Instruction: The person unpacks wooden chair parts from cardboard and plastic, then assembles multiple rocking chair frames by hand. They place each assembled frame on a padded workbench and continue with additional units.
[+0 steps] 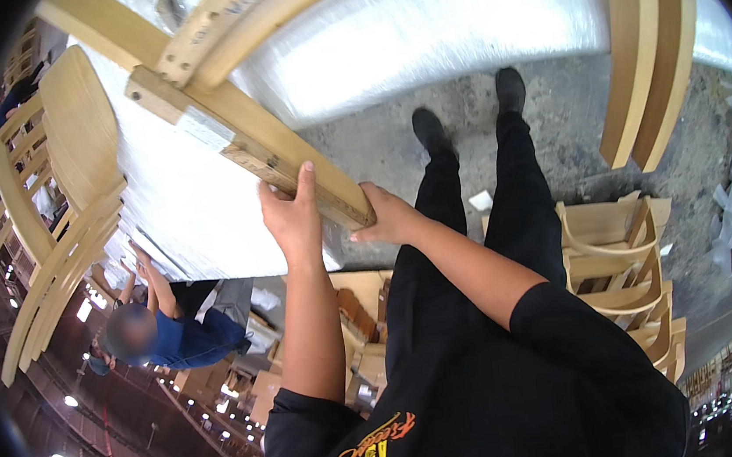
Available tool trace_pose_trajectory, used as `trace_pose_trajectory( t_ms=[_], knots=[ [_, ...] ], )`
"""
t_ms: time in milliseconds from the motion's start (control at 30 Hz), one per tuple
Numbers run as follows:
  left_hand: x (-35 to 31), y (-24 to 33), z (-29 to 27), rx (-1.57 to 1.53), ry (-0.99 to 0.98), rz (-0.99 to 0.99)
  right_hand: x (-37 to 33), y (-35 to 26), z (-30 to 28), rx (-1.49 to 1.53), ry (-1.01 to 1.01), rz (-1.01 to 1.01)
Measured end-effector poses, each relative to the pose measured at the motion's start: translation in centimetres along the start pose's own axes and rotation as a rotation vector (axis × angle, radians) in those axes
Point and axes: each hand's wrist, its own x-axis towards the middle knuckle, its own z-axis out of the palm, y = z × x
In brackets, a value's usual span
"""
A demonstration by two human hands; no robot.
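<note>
A pale wooden chair frame (263, 119) slants across the upper left, with a straight post running down toward me and a curved rail branching off it. My left hand (295, 222) is closed round the post near its lower end, thumb lying along the wood and fingers partly hidden. Right at the end of that post, my right hand (390, 217) grips it, most of its fingers out of sight behind the wood. Several screw holes, pencil-like marks and a light patch show on the frame's side block.
White plastic-wrapped surfaces (444, 31) lie ahead. Curved wooden parts (57, 126) crowd the left side, and two curved legs (644, 52) hang at the upper right. Wooden chair frames (621, 266) stand right of my legs. A person in blue (191, 338) works at the left.
</note>
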Motion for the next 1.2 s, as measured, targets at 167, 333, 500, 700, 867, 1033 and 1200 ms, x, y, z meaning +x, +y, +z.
trace_pose_trajectory(
  t_ms=[167, 333, 500, 700, 867, 1033, 1200],
  knots=[
    [0.6, 1.6, -2.7, 0.054, 0.036, 0.095, -1.9, -2.7, -3.2, -0.36, 0.045, 0.04],
    [-3.7, 0.2, -6.1, -0.185, 0.073, 0.072, -4.1, -11.5, -4.8, -0.116, 0.367, -0.171],
    [-8.3, 6.7, -5.8, -0.166, -0.154, 0.3, -8.7, -24.0, -4.7, -0.095, 0.217, -0.083],
    [-9.3, 12.5, -4.0, -0.478, -0.881, 0.492, -15.6, -20.3, -11.1, 0.089, 0.59, -0.32],
    [-6.6, 16.0, -2.4, -0.34, -0.489, 1.058, -23.0, -19.6, -20.6, 0.413, 0.92, -0.428],
    [3.6, 23.5, 0.7, 0.172, 0.221, 1.173, -23.8, -21.3, -26.4, -0.377, 1.35, -0.334],
    [7.2, 26.6, 1.8, 0.591, -0.297, 0.907, -20.0, -19.4, -29.7, -0.634, 1.27, -0.377]
  ],
)
